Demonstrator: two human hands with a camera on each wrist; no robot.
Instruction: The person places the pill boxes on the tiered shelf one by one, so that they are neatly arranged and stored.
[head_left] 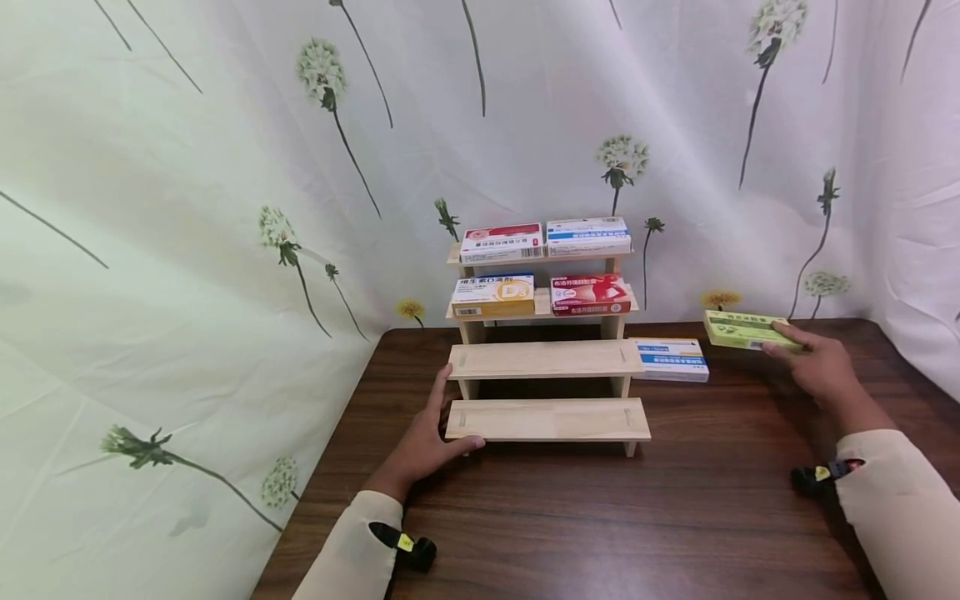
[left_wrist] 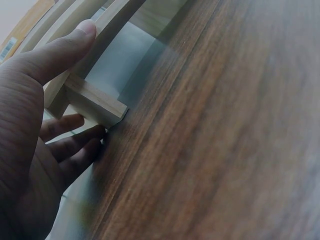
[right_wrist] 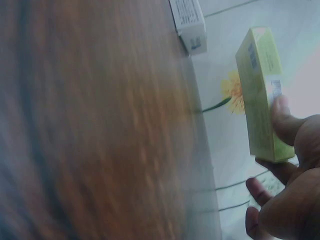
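A stepped wooden rack (head_left: 546, 419) stands on the table. My left hand (head_left: 427, 437) holds its left end: the thumb lies on the lowest shelf's front edge, and the fingers reach along the side. In the left wrist view, that hand (left_wrist: 37, 125) has its fingers beside the rack's leg (left_wrist: 97, 102). At the right, my right hand (head_left: 821, 367) pinches one end of a green medicine box (head_left: 742, 330), held above the table. The right wrist view shows the thumb on this green box (right_wrist: 262, 95). A blue-and-white medicine box (head_left: 670, 360) lies beside the rack.
On the top shelf sit a red-and-white box (head_left: 501, 242) and a blue-and-white box (head_left: 588, 237). Below them are a yellow-and-white vitamin D box (head_left: 492, 295) and a red box (head_left: 590, 294). A flower-print curtain (head_left: 525, 150) hangs behind the brown table (head_left: 570, 517).
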